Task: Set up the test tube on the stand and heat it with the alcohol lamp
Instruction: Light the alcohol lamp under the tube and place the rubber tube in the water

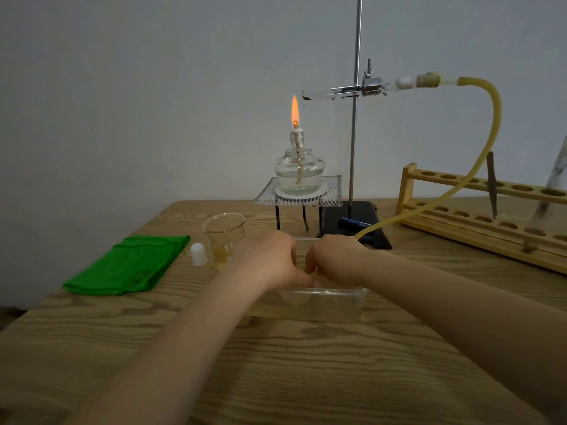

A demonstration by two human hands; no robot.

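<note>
Test tube [319, 94] clamped near-level on stand [355, 118], closed end just right of lamp [299, 170] flame. Left hand [264, 259], right hand [334, 259] close together over clear tray [337, 297] before stand, fingers curled; grip unclear.

Both bare forearms reach forward, converging; the left hand [266, 261] and right hand [334, 259] sit knuckles-up, close together, fingers [310, 265] curled downward.

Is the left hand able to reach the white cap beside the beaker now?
Probably yes. The cap stands free on the table, left of the beaker, and the left hand is just beyond the beaker; nothing blocks a path in front.
</note>
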